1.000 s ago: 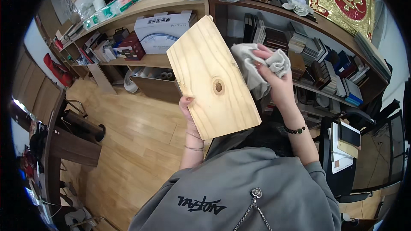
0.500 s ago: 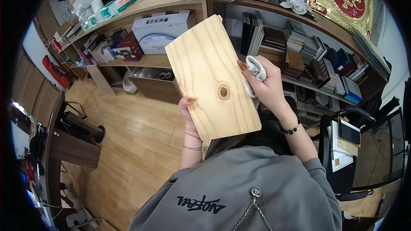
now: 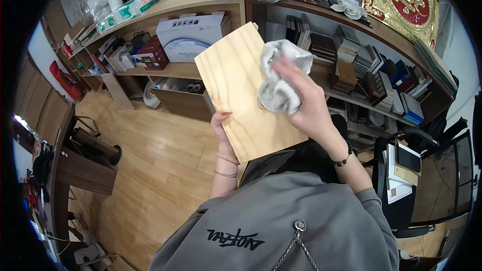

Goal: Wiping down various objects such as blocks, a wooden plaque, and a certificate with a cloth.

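A pale wooden board (image 3: 228, 73) with visible grain is held tilted in front of me. My left hand (image 3: 221, 126) grips its lower left edge, thumb on the face and the other fingers hidden behind. Over the board's right side, my right hand (image 3: 306, 98) holds a crumpled white-grey cloth (image 3: 281, 93), its fingers slightly blurred. The cloth covers most of the dark knot in the wood; whether it presses on the face or hovers just above, I cannot tell.
Behind the board stand wooden shelves (image 3: 175, 70) with a white box (image 3: 188, 37) and stacked sample books (image 3: 346, 75). To the right, a black chair (image 3: 396, 213) bears papers and a phone (image 3: 407, 157). A dark brown desk (image 3: 85, 173) lies at left.
My right hand has brought the cloth from the board's right edge over its face, and the cloth is spread wider. My left hand keeps its hold on the board, which has barely shifted.
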A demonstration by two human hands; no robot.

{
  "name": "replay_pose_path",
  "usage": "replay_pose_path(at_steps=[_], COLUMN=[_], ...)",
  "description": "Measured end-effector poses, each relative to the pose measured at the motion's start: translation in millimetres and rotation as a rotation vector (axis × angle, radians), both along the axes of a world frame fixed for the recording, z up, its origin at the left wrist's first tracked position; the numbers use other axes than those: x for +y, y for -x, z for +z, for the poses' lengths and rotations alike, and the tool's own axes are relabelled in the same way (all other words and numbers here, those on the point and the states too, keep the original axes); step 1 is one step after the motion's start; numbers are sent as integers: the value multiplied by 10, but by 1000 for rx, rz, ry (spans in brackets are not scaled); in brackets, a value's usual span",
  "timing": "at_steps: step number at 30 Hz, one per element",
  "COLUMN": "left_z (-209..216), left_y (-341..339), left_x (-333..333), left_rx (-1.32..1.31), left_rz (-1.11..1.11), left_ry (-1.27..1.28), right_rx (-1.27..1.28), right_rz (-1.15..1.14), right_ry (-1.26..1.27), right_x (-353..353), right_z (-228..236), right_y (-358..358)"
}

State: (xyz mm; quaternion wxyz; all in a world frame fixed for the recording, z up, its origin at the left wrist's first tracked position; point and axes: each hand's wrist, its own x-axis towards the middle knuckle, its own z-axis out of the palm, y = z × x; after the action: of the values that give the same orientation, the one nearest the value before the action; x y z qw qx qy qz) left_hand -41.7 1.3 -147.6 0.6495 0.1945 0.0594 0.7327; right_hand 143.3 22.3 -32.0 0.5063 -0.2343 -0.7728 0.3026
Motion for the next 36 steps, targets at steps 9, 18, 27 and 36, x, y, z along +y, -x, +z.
replay_pose_path(at_steps=[9,18,27,36], left_z=[-27,-127,-18,56], left_y=[65,43,80,103], left_x=[94,116,124,-12], left_rx=[-99,91,164,47], left_rz=[-170,88,86,-33], left_ry=[271,176,227,111], right_rx=[-215,-552,-265,-416], right_rz=[474,-459,-117,-57], right_ry=[148,-456,-215,-684], right_x=[-224,112,441,866], right_z=[-48,-186,-122,260], right_y=[104,358,313,511])
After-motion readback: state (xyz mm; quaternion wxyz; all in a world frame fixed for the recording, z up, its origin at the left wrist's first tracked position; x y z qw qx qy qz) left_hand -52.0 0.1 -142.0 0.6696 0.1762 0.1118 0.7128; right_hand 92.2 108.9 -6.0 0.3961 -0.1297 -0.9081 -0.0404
